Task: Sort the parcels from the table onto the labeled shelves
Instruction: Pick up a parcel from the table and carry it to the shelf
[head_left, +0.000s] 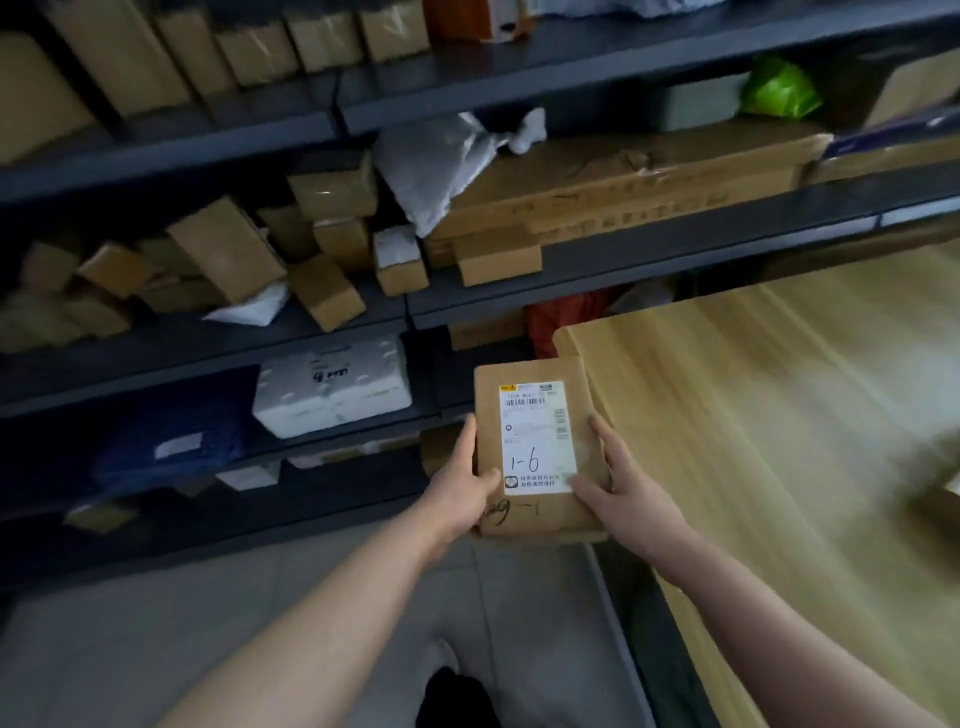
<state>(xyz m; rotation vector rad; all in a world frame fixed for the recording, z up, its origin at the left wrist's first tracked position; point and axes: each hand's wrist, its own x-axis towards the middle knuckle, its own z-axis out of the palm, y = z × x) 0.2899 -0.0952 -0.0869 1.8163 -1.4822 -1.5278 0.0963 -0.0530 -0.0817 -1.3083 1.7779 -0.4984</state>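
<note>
Left hand (462, 475) and right hand (613, 480) grip opposite edges of the cardboard parcel (537, 452) (label marked "1-6"), beside the wooden table (779, 415).

You are looking at a dim, greyish picture: the shelves (182, 374) sink into deep shadow on the left, while the desk (753, 415) on the right catches the brightest, soft light. Motion blur smears the desk's far grain and the upper cartons (322, 47), yet the label (535, 436) on the parcel (540, 514) is sharp enough to read. Wide-angle distortion bows the shelf edges toward the corners.
</note>
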